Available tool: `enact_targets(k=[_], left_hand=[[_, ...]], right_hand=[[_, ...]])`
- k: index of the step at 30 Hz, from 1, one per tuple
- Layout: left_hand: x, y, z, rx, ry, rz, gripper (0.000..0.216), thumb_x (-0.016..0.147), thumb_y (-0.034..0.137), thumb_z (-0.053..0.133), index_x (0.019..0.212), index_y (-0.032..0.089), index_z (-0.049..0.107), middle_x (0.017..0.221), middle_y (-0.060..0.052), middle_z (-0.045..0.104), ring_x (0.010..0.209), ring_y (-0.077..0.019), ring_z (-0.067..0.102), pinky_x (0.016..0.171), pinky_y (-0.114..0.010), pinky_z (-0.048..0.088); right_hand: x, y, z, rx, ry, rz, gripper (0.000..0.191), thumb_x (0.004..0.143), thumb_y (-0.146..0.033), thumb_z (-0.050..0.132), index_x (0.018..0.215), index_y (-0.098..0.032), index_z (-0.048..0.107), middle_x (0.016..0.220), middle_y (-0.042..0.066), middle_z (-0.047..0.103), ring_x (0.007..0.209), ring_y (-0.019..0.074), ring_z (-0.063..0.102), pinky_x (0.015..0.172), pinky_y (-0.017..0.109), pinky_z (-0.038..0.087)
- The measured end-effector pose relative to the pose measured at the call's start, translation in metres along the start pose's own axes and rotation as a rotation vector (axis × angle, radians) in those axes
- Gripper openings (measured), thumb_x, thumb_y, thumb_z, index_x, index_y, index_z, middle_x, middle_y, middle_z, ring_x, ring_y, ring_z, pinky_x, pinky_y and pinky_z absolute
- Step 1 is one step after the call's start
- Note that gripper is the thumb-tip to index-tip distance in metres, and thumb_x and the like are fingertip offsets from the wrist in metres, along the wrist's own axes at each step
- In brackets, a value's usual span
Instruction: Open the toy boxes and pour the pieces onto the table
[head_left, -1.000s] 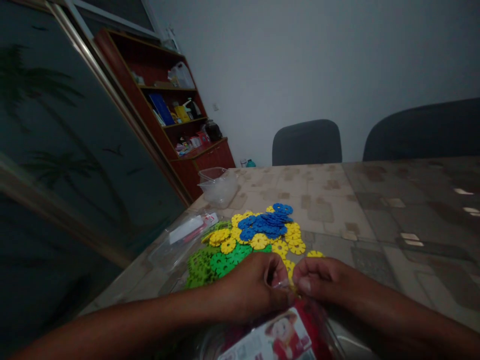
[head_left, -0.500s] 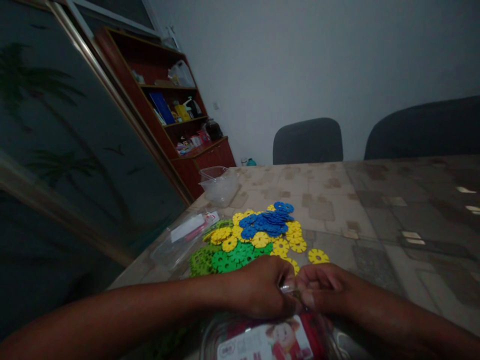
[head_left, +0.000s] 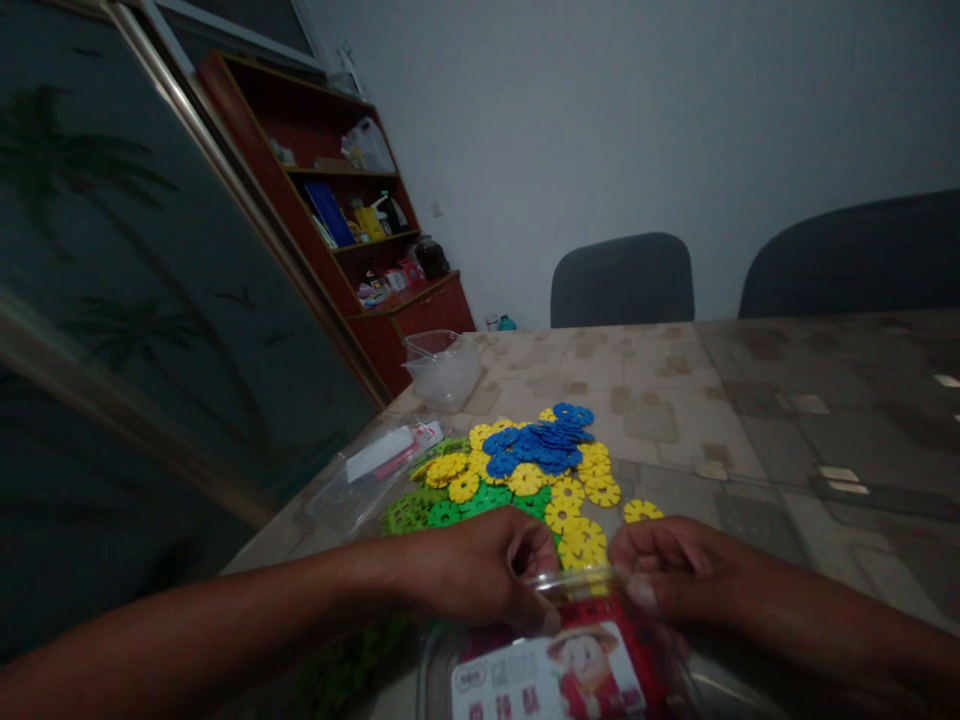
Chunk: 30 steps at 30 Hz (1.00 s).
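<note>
the left hand [head_left: 495,565] is pinching the far rim of one clear plastic container [head_left: 592,610] at the near side of the tabletop [head_left: 660,370]; the right hand [head_left: 686,565] is touching its corner, its grip unclear. one label [head_left: 547,680] is bearing a straw-hatted cartoon figure and chinese characters, too blurred to read surely. beyond, blue discs [head_left: 536,447], yellow discs [head_left: 529,480] and green discs [head_left: 487,498] are overlapping uncountably; one yellow disc [head_left: 642,511] is lying apart.
</note>
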<state>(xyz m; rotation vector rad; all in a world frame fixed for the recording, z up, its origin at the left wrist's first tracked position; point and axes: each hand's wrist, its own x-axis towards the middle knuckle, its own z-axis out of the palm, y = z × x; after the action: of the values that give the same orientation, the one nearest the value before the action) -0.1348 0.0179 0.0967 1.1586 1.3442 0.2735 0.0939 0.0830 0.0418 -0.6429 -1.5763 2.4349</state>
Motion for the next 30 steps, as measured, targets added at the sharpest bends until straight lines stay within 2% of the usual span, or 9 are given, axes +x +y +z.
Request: enact_targets(k=[4,8,11,16,21,25,28,30], left_hand=[[0.006,-0.004,0.004,0.013,-0.003,0.015,0.033,0.057,0.029,0.073,0.072,0.018,0.045,0.056,0.005,0.046,0.044,-0.0073,0.04,0.039,-0.02,0.029],[0.011,0.001,0.006,0.069,-0.015,0.063,0.034,0.058,0.028,0.072,0.071,0.019,0.042,0.054,0.007,0.043,0.043,-0.0072,0.036,0.037,-0.019,0.025],[0.011,0.003,0.002,0.034,-0.015,0.092,0.036,0.057,0.025,0.076,0.073,0.018,0.045,0.058,0.006,0.046,0.047,-0.008,0.04,0.04,-0.019,0.028],[-0.005,-0.003,-0.016,-0.058,-0.114,0.003,0.039,0.052,0.024,0.083,0.074,0.014,0.053,0.063,0.004,0.053,0.056,-0.0079,0.045,0.051,-0.02,0.033],[-0.017,-0.014,-0.023,-0.019,-0.055,-0.032,0.038,0.052,0.025,0.083,0.07,0.014,0.052,0.061,0.006,0.05,0.055,-0.007,0.04,0.048,-0.02,0.027],[-0.013,-0.012,-0.014,0.043,-0.049,-0.037,0.037,0.054,0.025,0.081,0.072,0.016,0.05,0.059,0.007,0.047,0.052,-0.0074,0.038,0.045,-0.021,0.025],[-0.007,-0.008,-0.007,0.053,-0.038,0.007,0.037,0.055,0.027,0.08,0.071,0.016,0.049,0.058,0.007,0.044,0.051,-0.0069,0.035,0.044,-0.021,0.022],[-0.006,-0.006,-0.006,0.0,-0.025,0.037,0.039,0.054,0.029,0.082,0.068,0.016,0.047,0.056,0.008,0.043,0.05,-0.0063,0.034,0.045,-0.021,0.022]], right_hand=[[0.005,-0.005,0.002,-0.016,0.015,0.031,0.046,0.076,-0.049,0.072,0.09,-0.009,0.054,0.073,0.002,0.048,0.062,0.0081,0.039,0.057,0.021,0.027],[0.013,-0.008,0.004,-0.126,0.035,-0.005,0.048,0.07,-0.051,0.075,0.083,-0.01,0.053,0.073,0.002,0.048,0.064,0.0087,0.037,0.056,0.022,0.023],[0.014,-0.008,0.005,-0.127,0.029,-0.017,0.045,0.068,-0.048,0.075,0.078,-0.011,0.051,0.071,0.001,0.046,0.063,0.0086,0.035,0.056,0.022,0.023],[0.005,-0.004,-0.004,-0.075,0.035,-0.024,0.044,0.075,-0.049,0.072,0.081,-0.012,0.048,0.075,0.001,0.046,0.066,0.0092,0.037,0.06,0.023,0.025],[0.003,-0.005,-0.013,-0.166,-0.001,0.043,0.042,0.078,-0.049,0.069,0.086,-0.012,0.051,0.079,0.002,0.048,0.068,0.0102,0.038,0.061,0.023,0.027],[0.013,-0.02,0.001,-0.381,-0.03,0.052,0.038,0.081,-0.049,0.061,0.082,-0.013,0.05,0.077,0.001,0.046,0.067,0.0098,0.036,0.059,0.023,0.029],[0.027,-0.031,0.021,-0.567,-0.05,0.074,0.021,0.082,-0.034,0.058,0.081,-0.013,0.052,0.071,-0.001,0.046,0.06,0.0088,0.036,0.052,0.022,0.026],[0.034,-0.035,0.032,-0.609,-0.038,0.089,0.013,0.08,-0.025,0.057,0.08,-0.014,0.052,0.067,-0.002,0.045,0.056,0.0078,0.035,0.048,0.021,0.024]])
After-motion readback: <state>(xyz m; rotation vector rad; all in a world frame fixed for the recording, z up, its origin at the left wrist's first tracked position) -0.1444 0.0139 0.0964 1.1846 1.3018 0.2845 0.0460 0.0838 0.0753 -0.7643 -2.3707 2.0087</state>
